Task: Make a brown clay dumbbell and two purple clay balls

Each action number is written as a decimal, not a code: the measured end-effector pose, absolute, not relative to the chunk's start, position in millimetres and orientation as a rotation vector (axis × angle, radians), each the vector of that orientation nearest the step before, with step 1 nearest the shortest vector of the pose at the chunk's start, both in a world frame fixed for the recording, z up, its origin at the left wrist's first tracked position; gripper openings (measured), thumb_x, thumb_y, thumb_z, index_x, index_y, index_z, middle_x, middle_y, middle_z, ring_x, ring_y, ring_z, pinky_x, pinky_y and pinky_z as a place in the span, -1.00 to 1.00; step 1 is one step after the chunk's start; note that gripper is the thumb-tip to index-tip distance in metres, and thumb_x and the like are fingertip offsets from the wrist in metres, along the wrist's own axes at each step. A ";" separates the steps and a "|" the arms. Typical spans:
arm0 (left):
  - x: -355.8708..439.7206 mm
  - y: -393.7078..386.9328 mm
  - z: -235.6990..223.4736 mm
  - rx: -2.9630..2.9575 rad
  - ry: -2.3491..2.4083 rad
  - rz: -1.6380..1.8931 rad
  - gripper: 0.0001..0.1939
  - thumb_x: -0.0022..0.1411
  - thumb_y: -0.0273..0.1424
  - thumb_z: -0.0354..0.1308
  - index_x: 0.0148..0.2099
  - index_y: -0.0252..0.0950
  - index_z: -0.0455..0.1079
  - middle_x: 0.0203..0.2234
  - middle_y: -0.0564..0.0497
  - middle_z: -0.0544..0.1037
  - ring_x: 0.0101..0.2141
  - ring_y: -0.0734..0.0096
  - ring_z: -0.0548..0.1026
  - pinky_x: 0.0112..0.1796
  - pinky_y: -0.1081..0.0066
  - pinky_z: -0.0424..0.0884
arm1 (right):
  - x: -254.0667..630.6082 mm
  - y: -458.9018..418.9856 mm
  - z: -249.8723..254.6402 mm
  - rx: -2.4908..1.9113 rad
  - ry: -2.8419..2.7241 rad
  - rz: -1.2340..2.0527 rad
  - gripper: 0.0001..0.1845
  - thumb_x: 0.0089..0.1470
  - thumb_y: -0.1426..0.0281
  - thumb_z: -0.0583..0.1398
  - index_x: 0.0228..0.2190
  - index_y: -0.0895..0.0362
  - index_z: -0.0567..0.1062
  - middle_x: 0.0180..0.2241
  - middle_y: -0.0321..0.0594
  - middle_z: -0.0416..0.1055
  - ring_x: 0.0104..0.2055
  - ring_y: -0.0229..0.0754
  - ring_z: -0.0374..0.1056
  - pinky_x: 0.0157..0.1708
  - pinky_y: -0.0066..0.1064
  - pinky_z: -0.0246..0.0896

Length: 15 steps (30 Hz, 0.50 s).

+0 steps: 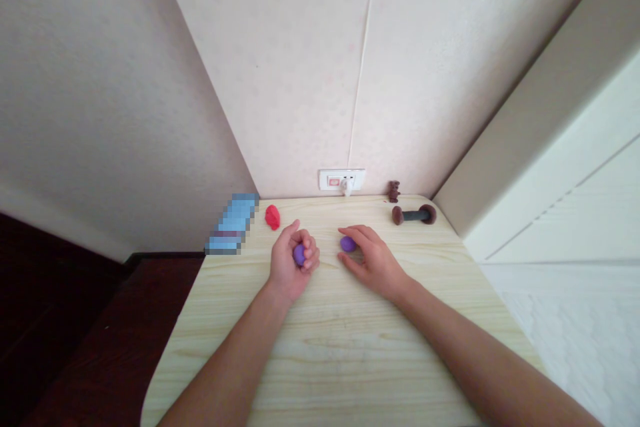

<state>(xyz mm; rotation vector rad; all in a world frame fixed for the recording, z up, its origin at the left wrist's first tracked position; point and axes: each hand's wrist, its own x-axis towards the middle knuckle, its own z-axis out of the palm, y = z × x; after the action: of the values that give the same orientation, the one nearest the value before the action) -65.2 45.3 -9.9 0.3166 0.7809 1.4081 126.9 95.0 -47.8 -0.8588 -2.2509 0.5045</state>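
Observation:
My left hand (293, 263) is turned palm up, its fingers curled around a small purple ball (299, 255) that looks like modelling clay. Across from it, my right hand (373, 260) rests low over the table with thumb and fingers apart. Between those fingertips lies a flat, round purple piece (347, 244) on the tabletop; whether the fingers touch it I cannot tell. A crumpled red lump (273, 217) sits beyond my left hand, apart from it.
The pale wood-grain table (345, 360) meets the wall at its far edge. At the back right are a brown dumbbell-shaped object (414, 215) with a dark bar and a small brown bear figure (394, 191). A blurred blue item (233, 223) lies far left. A plug sits in the wall socket (334, 181).

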 end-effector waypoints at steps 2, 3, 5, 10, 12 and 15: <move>-65.9 43.9 -8.5 0.311 0.756 1.396 -0.47 0.23 -0.20 0.14 -0.71 -0.26 0.13 -0.82 0.12 0.17 -0.80 0.59 0.15 -0.75 0.53 0.01 | 126.8 95.2 -47.5 -0.860 -2.241 0.508 -0.51 0.14 0.43 0.25 0.11 0.10 0.38 0.01 -0.01 0.42 0.07 0.02 0.36 0.12 -0.03 0.35; -65.9 43.4 -8.2 0.306 0.752 1.391 -0.45 0.23 -0.23 0.13 -0.73 -0.25 0.08 -0.83 0.12 0.14 -0.81 0.58 0.14 -0.75 0.52 -0.01 | 126.8 95.3 -47.3 -0.860 -2.237 0.511 -0.51 0.14 0.43 0.25 0.11 0.09 0.38 0.01 -0.01 0.42 0.07 0.02 0.36 0.12 -0.04 0.36; -65.4 42.8 -8.2 0.293 0.751 1.387 -0.45 0.22 -0.31 0.13 -0.75 -0.23 0.04 -0.86 0.14 0.09 -0.83 0.58 0.09 -0.76 0.49 -0.06 | 127.0 95.5 -46.6 -0.860 -2.233 0.516 -0.50 0.14 0.42 0.25 0.11 0.09 0.37 0.00 -0.02 0.42 0.06 0.02 0.37 0.11 -0.04 0.36; -65.0 42.9 -9.1 0.284 0.746 1.389 -0.46 0.21 -0.39 0.14 -0.75 -0.22 0.01 -0.87 0.16 0.06 -0.84 0.57 0.06 -0.76 0.48 -0.07 | 127.1 95.1 -45.6 -0.863 -2.221 0.520 -0.50 0.14 0.42 0.26 0.11 0.08 0.36 -0.01 -0.03 0.42 0.04 0.01 0.38 0.08 -0.06 0.38; -65.3 43.7 -9.5 0.296 0.738 1.398 -0.51 0.20 -0.37 0.14 -0.72 -0.25 0.09 -0.84 0.14 0.13 -0.81 0.57 0.11 -0.76 0.50 -0.05 | 127.0 94.9 -45.2 -0.862 -2.213 0.516 -0.50 0.13 0.41 0.26 0.11 0.09 0.36 0.00 -0.03 0.41 0.05 0.01 0.37 0.08 -0.06 0.38; -64.4 45.4 -11.0 0.316 0.725 1.417 -0.77 0.17 -0.39 0.15 -0.53 -0.32 0.36 -0.67 0.06 0.37 -0.68 0.52 0.32 -0.71 0.56 0.10 | 126.3 94.4 -44.2 -0.866 -2.191 0.502 -0.50 0.13 0.40 0.26 0.11 0.10 0.36 0.01 -0.01 0.41 0.07 0.02 0.36 0.09 -0.05 0.37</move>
<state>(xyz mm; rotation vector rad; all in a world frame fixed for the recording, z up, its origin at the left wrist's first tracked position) -64.4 45.4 -11.0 0.3163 0.7246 1.4167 126.3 94.4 -44.2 -0.8663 -2.1912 0.5021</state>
